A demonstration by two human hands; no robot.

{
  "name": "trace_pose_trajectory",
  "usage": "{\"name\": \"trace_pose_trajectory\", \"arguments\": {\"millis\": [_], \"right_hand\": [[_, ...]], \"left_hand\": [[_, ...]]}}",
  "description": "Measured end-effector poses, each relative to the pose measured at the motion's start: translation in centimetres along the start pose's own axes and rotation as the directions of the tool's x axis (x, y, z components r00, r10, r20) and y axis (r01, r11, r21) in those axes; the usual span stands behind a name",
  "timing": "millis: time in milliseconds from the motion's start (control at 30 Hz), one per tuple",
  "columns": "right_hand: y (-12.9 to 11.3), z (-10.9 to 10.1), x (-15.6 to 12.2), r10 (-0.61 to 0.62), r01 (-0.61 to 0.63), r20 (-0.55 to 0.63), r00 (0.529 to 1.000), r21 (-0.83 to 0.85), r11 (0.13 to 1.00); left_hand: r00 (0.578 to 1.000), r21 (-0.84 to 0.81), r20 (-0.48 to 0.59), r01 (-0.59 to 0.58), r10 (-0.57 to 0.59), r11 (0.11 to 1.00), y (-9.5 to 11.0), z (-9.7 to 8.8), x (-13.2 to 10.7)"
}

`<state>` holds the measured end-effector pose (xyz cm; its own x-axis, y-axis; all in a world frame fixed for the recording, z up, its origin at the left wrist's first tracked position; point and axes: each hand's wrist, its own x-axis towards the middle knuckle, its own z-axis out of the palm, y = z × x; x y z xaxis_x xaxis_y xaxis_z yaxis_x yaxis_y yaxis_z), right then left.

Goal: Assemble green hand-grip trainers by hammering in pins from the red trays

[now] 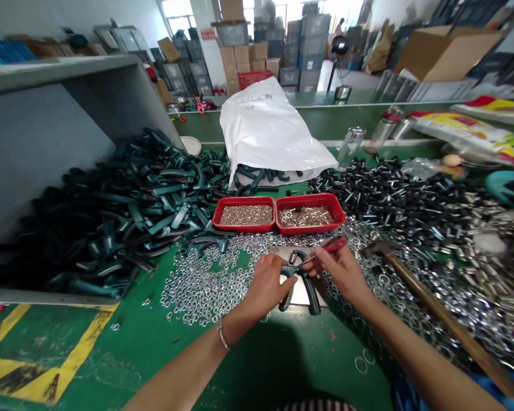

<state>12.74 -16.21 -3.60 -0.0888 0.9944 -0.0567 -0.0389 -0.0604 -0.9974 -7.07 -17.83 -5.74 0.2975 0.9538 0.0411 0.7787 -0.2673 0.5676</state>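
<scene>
My left hand (268, 282) is closed on the top of a green hand-grip exerciser (302, 285) that lies on a small metal plate (302, 294) on the green table. My right hand (340, 268) is closed in a pinch on a thin red-handled tool (332, 246). The tool's metal tip points left at the exerciser's top. A silver bracelet circles my left wrist.
Two red trays (278, 214) of small metal parts sit just beyond the plate. A heap of dark green handles (124, 205) lies left, black knobs and screws (394, 194) right. Silver rings (209, 274) spread around. A wooden-handled hammer (437, 311) lies right. A white bag (269, 134) sits behind.
</scene>
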Motion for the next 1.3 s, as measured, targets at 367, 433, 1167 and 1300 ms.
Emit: {"name": "trace_pose_trajectory", "arguments": {"millis": [367,433,1167,1300], "right_hand": [[1.5,1.1,0.0,0.008,-0.005,0.015,1.0,-0.235,0.972],[0.7,1.5,-0.3,-0.026,0.053,0.066,0.997,-0.438,0.897],[-2.9,-3.3,2.1,0.145,-0.066,0.159,0.977,-0.422,0.904],[-0.7,-9.3,3.1,0.174,-0.018,0.055,0.983,-0.919,0.395]], "left_hand": [[0.999,-0.028,0.019,0.05,-0.049,0.998,-0.4,0.2,0.3],[0.998,-0.044,0.027,0.057,-0.056,0.997,-0.5,0.2,0.2],[0.998,-0.031,0.056,-0.026,0.028,0.999,0.3,-1.2,-0.1],[0.99,0.004,-0.048,-0.135,0.135,0.991,-2.7,-5.6,3.1]]}}
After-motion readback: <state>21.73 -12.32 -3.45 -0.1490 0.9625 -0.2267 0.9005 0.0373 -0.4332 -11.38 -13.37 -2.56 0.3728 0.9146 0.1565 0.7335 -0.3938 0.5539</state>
